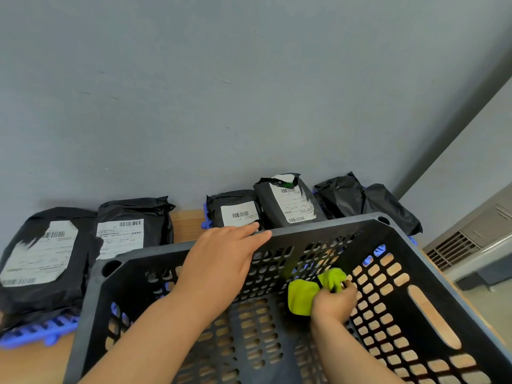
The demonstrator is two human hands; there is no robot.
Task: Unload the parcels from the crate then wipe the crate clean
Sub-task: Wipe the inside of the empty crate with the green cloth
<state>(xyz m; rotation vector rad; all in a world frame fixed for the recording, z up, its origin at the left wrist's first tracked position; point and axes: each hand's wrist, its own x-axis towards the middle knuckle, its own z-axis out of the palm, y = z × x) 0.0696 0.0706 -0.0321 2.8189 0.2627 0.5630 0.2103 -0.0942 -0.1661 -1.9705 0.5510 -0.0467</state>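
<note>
Gripping a bunched green cloth [302, 299], right hand [333, 302] inside perforated plastic crate [432, 248], left hand [221, 261] flat on rim.

Lime-green cloth [300, 299], dark grey crate [318, 227], black parcels [135, 209]

The crate [318, 225] sits on the tabletop [185, 224]. Parcels [133, 210] line the wall [249, 92] behind it. The cloth [300, 299] is inside the crate, right of centre.
</note>
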